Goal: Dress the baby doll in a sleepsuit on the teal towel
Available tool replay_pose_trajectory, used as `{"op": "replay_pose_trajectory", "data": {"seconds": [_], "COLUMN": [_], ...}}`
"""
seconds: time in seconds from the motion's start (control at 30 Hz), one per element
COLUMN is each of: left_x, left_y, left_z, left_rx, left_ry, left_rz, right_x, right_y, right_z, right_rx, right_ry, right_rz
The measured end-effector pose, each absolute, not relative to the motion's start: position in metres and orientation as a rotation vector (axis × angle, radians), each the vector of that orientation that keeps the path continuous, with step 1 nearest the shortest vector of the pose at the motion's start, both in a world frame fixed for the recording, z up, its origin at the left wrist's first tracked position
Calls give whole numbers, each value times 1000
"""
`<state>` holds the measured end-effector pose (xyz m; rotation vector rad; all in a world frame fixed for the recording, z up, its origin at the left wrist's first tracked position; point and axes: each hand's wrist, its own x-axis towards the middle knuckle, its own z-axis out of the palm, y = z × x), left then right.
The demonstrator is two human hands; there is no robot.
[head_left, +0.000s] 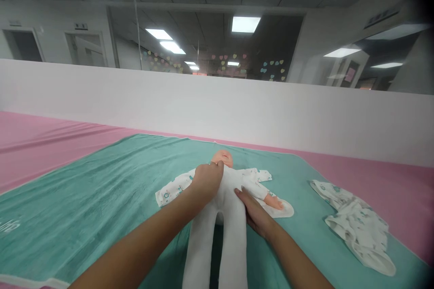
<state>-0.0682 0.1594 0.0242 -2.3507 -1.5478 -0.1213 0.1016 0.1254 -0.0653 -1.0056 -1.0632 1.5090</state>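
Observation:
A baby doll [225, 159] lies on its back on a teal blanket [101, 198], head away from me, in a white patterned top and plain white footed trousers [233, 235]. My left hand [206, 181] rests on the doll's chest and left shoulder, fingers curled down near its neck. My right hand [253, 210] lies flat with fingers stretched along the doll's right hip and waist. The doll's bare right hand [275, 202] sticks out of its sleeve beside my right hand.
A crumpled white patterned garment [356, 226] lies on the blanket at the right. Pink sheet [50, 140] surrounds the blanket. A low white wall [237, 108] runs behind the bed, with glass and a dim room beyond.

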Motion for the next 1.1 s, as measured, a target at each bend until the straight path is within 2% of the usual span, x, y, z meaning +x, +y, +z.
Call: {"op": "replay_pose_trajectory", "data": {"seconds": [1.1], "left_x": [-62], "left_y": [151], "left_z": [24], "left_rx": [-2356], "left_ry": [-1466], "left_rz": [-132], "right_x": [102], "right_y": [129], "right_z": [-70], "right_rx": [-970], "right_ry": [-1021], "right_rz": [1574]}}
